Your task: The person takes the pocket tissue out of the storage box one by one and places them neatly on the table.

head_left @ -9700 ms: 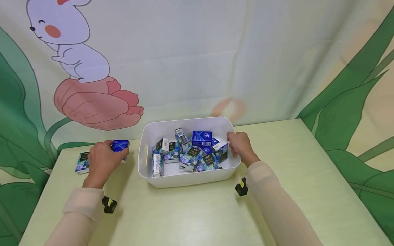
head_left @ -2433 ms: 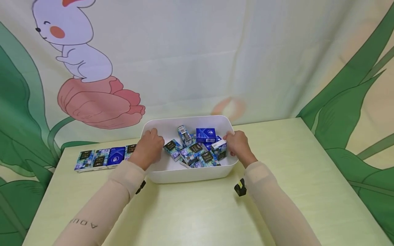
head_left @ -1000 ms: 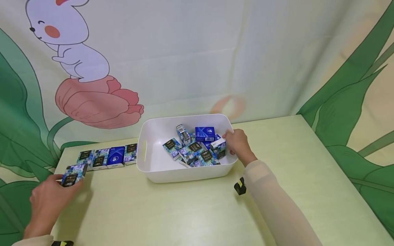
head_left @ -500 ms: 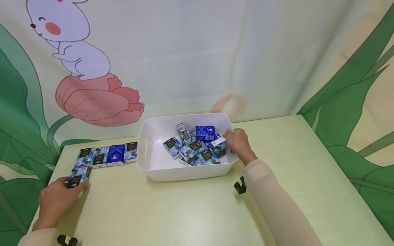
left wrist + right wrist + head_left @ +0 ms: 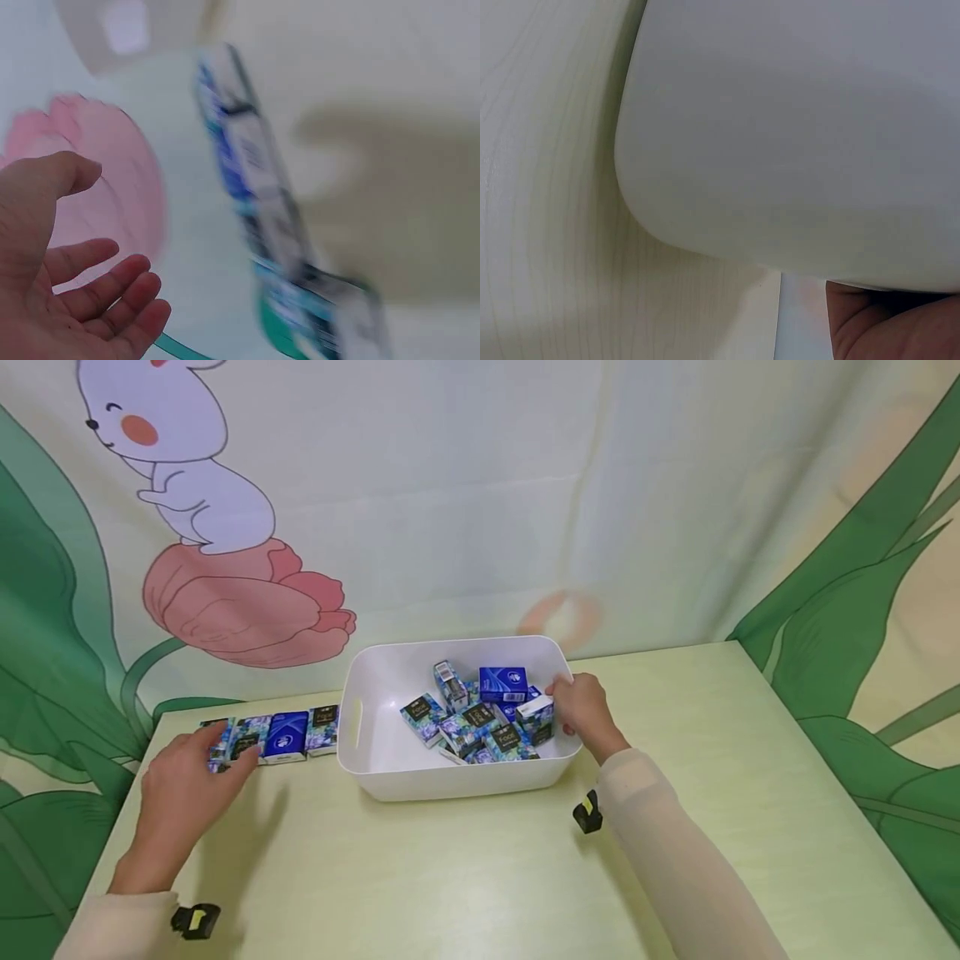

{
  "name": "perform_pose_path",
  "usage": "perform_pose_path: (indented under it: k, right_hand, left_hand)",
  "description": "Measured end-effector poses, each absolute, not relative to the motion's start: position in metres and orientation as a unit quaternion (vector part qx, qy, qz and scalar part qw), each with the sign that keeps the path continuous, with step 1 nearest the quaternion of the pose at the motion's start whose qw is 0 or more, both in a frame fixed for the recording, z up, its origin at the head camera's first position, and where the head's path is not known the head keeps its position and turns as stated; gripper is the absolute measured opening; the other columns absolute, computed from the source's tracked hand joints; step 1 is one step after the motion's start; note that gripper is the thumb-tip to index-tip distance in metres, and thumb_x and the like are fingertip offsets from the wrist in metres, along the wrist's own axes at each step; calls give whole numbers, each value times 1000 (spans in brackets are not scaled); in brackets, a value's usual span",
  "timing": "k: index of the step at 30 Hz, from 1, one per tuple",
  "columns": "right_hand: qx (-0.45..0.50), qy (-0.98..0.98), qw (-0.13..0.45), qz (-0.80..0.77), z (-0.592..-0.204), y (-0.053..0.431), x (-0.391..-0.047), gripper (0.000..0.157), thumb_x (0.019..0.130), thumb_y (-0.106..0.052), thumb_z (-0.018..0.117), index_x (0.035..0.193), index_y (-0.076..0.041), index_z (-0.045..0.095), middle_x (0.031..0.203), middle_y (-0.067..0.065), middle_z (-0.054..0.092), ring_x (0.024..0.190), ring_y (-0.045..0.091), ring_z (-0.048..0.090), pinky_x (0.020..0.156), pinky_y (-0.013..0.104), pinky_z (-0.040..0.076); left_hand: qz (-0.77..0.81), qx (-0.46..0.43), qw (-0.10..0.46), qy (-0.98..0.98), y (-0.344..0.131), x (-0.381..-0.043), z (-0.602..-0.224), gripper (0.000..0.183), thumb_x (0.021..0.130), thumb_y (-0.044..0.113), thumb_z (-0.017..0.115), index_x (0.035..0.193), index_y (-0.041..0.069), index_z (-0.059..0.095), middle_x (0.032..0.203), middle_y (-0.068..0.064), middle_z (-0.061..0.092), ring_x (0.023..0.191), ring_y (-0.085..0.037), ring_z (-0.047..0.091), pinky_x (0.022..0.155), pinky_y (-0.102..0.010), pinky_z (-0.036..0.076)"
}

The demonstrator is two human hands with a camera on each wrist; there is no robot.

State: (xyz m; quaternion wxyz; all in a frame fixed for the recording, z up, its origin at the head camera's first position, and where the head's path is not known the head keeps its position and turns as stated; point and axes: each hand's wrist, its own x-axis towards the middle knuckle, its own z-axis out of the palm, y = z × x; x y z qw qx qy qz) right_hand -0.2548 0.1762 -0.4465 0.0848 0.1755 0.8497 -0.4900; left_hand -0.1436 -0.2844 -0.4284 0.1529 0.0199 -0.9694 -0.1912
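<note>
My left hand point(image 5: 187, 785) hovers over the left end of a row of small tissue packs. Its fingers are loosely spread and hold nothing, as the left wrist view shows. In that row a blue pack point(image 5: 287, 737) lies among floral packs, one of them point(image 5: 323, 729) beside the white bin point(image 5: 450, 785). The floral pack set down in front of the row is hidden behind my left hand in the head view. My right hand point(image 5: 588, 714) grips the bin's right end. Inside the bin lie several floral packs point(image 5: 423, 718) and blue packs point(image 5: 502, 683), jumbled toward the right.
Behind the pale green table point(image 5: 465, 885) hangs a cloth point(image 5: 450, 527) printed with a rabbit, a flower and leaves. The bin stands close to it. A black wrist camera point(image 5: 197, 921) sits on the left wrist, another point(image 5: 587, 812) on the right.
My left hand took a floral pack from the bin, set it in front of the row's left end, then let go and rose away. The row grew earlier. My right hand stayed on the bin.
</note>
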Motion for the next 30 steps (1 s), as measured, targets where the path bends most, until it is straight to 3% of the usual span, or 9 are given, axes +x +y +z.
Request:
perform_pose_path:
  k: [14, 21, 30]
  right_hand:
    - [178, 848, 91, -490, -445, 176, -255, 35, 106, -24, 41, 107, 0, 67, 76, 12, 54, 44, 16, 42, 44, 29, 39]
    - [186, 845, 92, -493, -444, 176, -254, 35, 105, -24, 42, 108, 0, 67, 78, 13, 55, 45, 15, 41, 44, 28, 39]
    - [185, 843, 92, -496, -445, 176, -255, 36, 106, -24, 41, 108, 0, 67, 81, 14, 57, 45, 15, 42, 43, 28, 39]
  left_hand:
    - [-194, -103, 138, -966, -191, -179, -381, 66, 86, 36, 78, 135, -3, 59, 122, -26, 62, 111, -47, 55, 89, -66, 46]
    - [-168, -191, 69, -965, -160, -207, -386, 64, 87, 32, 78, 139, -1, 58, 130, -23, 60, 119, -42, 55, 100, -58, 44]
    - [-110, -289, 2, -951, -134, -229, -400, 60, 84, 22, 80, 136, 0, 61, 128, -20, 62, 118, -38, 56, 102, -51, 46]
